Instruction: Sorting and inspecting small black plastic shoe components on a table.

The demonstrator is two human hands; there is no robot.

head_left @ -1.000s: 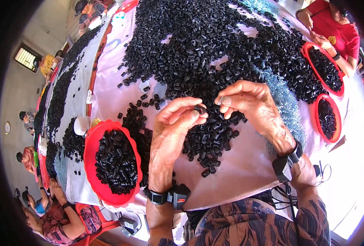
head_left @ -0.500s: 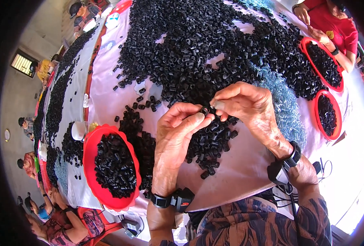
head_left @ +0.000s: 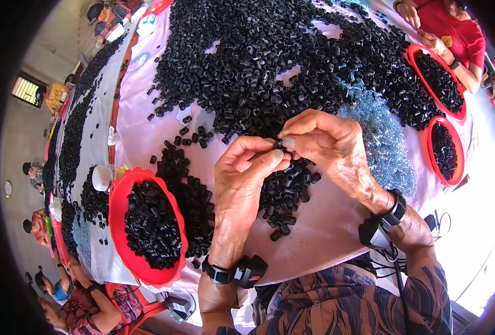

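Between thumb and fingers, my left hand [head_left: 247,170] holds a small black plastic cap [head_left: 281,146], short and tube-shaped. My right hand [head_left: 327,146] is pinched at that same cap, its thumb and fingertip meeting at the top; any small part between them is too hidden to make out. Loose black caps [head_left: 286,195] of the same kind lie under and in front of both hands. To the right of my right hand spreads a heap of small silvery-blue metal pieces [head_left: 378,142], whose exact kind I cannot tell.
A red scalloped basin [head_left: 116,223] full of black caps stands left of my left arm. Two red trays [head_left: 453,180] with caps are at the right, near a person in red [head_left: 454,33]. Black caps [head_left: 247,67] cover the far table; other people sit along the left.
My right hand has moved slightly left and closed in on the cap, so the fingertips of both hands now meet. The left hand keeps its hold almost in place.
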